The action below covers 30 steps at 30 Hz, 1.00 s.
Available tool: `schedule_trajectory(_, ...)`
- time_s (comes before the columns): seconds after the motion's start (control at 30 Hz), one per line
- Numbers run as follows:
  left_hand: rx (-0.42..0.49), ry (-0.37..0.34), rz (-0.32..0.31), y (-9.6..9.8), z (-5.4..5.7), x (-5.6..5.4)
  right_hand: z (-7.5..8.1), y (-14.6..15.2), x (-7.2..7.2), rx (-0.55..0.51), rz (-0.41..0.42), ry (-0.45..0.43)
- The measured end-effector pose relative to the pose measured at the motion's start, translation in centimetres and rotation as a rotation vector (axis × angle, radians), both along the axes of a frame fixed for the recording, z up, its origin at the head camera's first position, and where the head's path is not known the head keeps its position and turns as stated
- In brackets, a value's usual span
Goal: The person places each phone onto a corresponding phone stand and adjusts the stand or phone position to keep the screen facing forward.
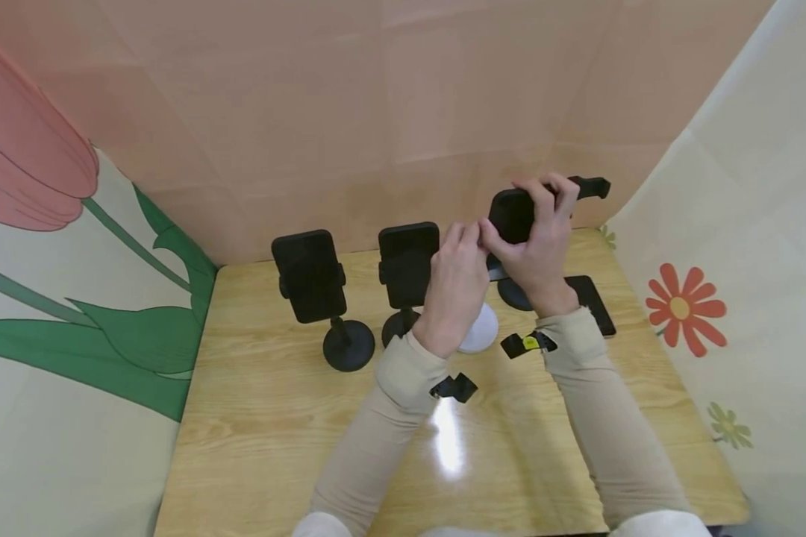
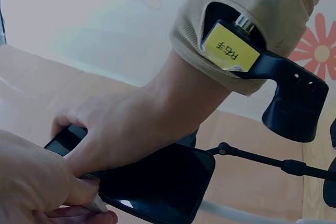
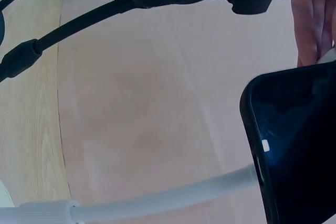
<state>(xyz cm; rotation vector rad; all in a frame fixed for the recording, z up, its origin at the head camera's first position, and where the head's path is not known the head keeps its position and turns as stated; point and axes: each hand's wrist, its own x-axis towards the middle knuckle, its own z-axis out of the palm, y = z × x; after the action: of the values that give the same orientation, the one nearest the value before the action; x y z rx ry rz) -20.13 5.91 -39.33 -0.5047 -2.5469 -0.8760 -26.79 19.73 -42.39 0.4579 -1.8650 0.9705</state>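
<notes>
Above the white round base (image 1: 481,332) in the head view, my right hand (image 1: 542,235) grips a black phone (image 1: 510,215) with its fingers over the top edge. The same phone (image 2: 163,182) lies across the lower part of the left wrist view. At its near edge my left hand (image 2: 37,177) pinches a small white piece (image 2: 97,204), apparently part of the white stand's clamp. A white stand arm (image 3: 168,198) runs up behind the phone in the right wrist view. My left hand (image 1: 455,287) and right thumb meet beside the phone's left edge.
Two phones, a left one (image 1: 310,276) and a middle one (image 1: 408,262), sit upright in black stands on the wooden table (image 1: 255,432). A black holder (image 1: 591,187) rises right of my right hand. Another phone (image 1: 592,304) lies flat at the right.
</notes>
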Motion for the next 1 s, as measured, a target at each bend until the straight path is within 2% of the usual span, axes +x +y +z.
schedule_trajectory(0.2,-0.005,0.039,0.033,0.5,-0.8,0.5,-0.1,0.0,0.6,0.017,-0.018,0.005)
schedule_trajectory(0.43,0.112,0.061,0.024,0.9,-1.7,0.7,-0.1,0.0,1.0,0.020,0.000,-0.001)
schedule_trajectory(0.73,0.202,0.118,0.000,0.9,-3.1,0.6,0.1,-0.1,1.0,0.039,0.005,-0.027)
schedule_trajectory(0.87,0.204,0.086,-0.023,0.7,-3.7,1.2,0.2,0.0,1.0,0.045,0.016,-0.044)
schedule_trajectory(1.0,0.214,0.021,-0.062,0.5,-4.4,2.4,0.4,0.1,1.2,0.034,0.026,-0.048)
